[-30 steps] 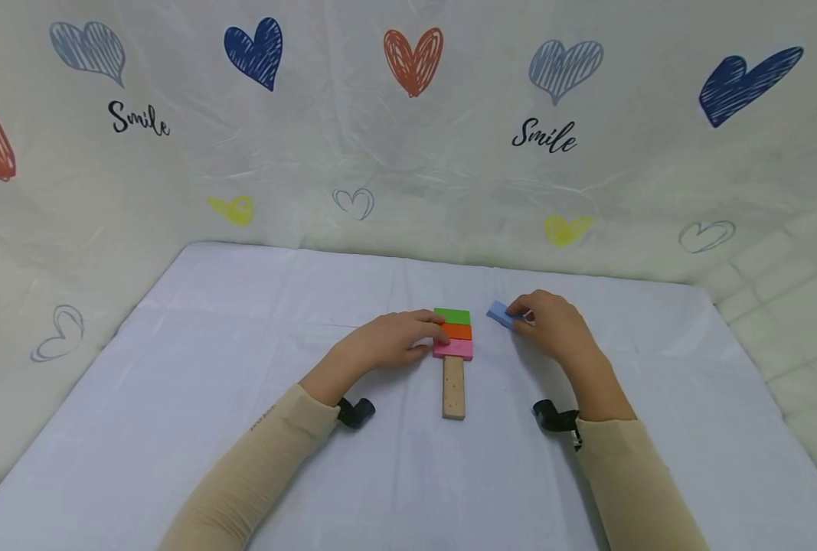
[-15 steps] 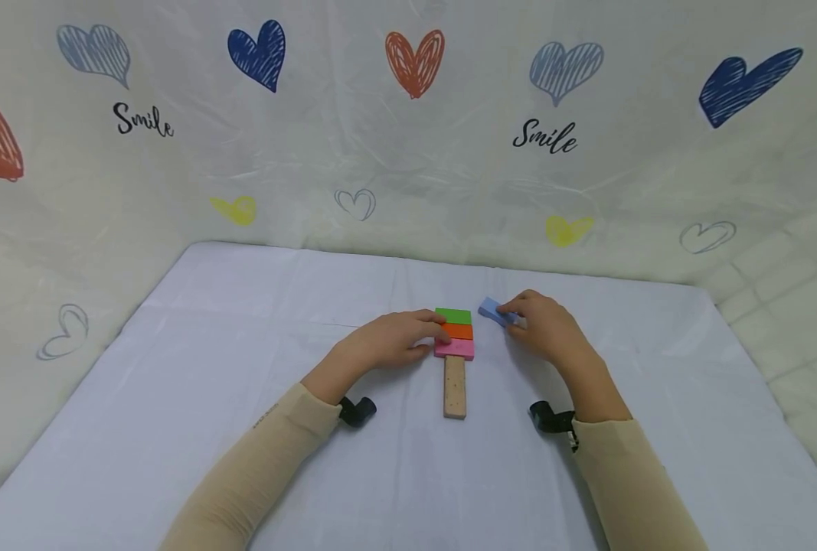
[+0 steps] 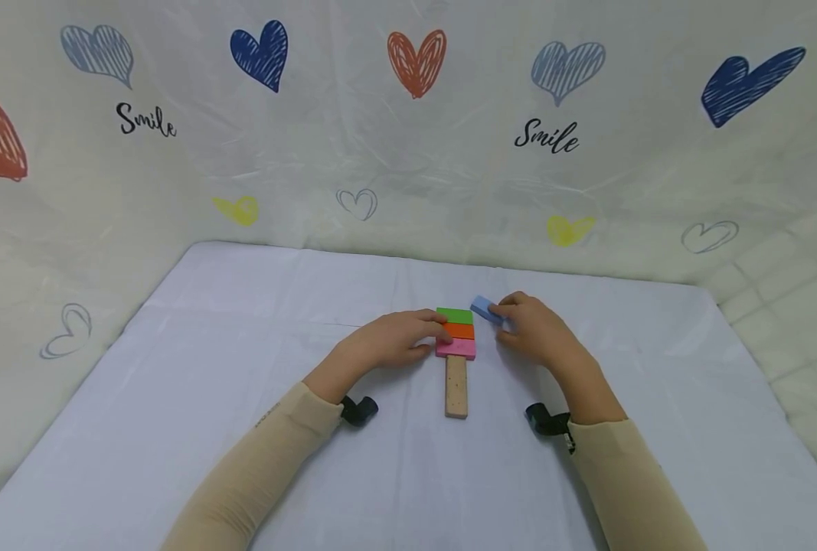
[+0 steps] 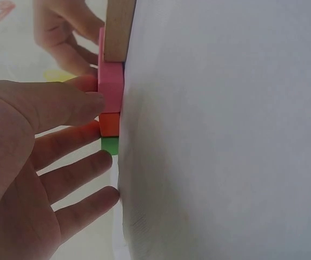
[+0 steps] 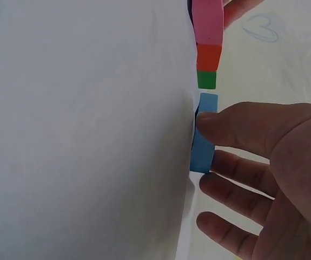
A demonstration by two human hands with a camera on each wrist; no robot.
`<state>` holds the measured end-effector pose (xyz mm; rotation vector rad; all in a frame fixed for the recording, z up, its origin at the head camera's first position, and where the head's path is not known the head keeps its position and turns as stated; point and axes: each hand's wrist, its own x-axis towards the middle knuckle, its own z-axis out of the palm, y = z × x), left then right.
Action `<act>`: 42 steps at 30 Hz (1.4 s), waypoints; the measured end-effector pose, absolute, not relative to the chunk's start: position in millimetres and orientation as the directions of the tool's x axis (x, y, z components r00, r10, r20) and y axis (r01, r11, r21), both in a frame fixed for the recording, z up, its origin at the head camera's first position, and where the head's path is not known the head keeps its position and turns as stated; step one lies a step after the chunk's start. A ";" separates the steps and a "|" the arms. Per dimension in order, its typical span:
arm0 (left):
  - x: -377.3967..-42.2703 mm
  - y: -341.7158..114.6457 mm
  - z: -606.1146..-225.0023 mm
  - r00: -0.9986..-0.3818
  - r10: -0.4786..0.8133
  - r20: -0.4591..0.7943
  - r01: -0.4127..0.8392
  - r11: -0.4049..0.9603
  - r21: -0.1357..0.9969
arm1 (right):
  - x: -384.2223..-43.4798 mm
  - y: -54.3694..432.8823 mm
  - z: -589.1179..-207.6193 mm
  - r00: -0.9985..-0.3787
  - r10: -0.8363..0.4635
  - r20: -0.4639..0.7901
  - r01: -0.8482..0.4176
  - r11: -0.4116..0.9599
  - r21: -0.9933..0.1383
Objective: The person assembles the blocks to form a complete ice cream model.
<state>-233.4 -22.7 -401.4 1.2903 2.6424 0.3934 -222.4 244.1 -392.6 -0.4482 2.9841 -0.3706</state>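
Green [image 3: 458,314], orange [image 3: 462,330] and pink [image 3: 463,350] blocks lie flat side by side in the head view, the green one farthest from me. A plain wooden block [image 3: 456,390] runs from the pink one toward me. My left hand [image 3: 383,342] rests on the left side of the row with outstretched fingers; in the left wrist view its thumb [image 4: 74,105] touches the pink block. My right hand [image 3: 542,329] pinches a light blue block [image 3: 482,308] between thumb [image 5: 225,127] and fingers. This block sits slanted, a small gap from the green block's right end.
A white cloth covers the table [image 3: 312,482]. Behind it hangs a pale sheet [image 3: 477,153] printed with hearts and "Smile". Black wrist cameras sit on the left wrist [image 3: 360,411] and right wrist [image 3: 546,419].
My right hand has slid the blue block leftward, closer to the green block. The left hand and the row of blocks have stayed in place.
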 end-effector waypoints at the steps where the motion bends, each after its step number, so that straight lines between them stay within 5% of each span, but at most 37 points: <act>1: -233.4 -22.6 -401.1 -0.610 0.791 -0.042 0.745 0.591 0.311 | -222.0 243.1 -392.3 -0.951 -0.304 -0.060 -0.280 0.927 -0.251; 42: -234.9 -24.0 -404.1 -0.613 0.789 -0.052 0.740 0.595 0.314 | -224.6 220.0 -391.5 -0.923 -0.379 -0.065 -0.348 0.896 -0.278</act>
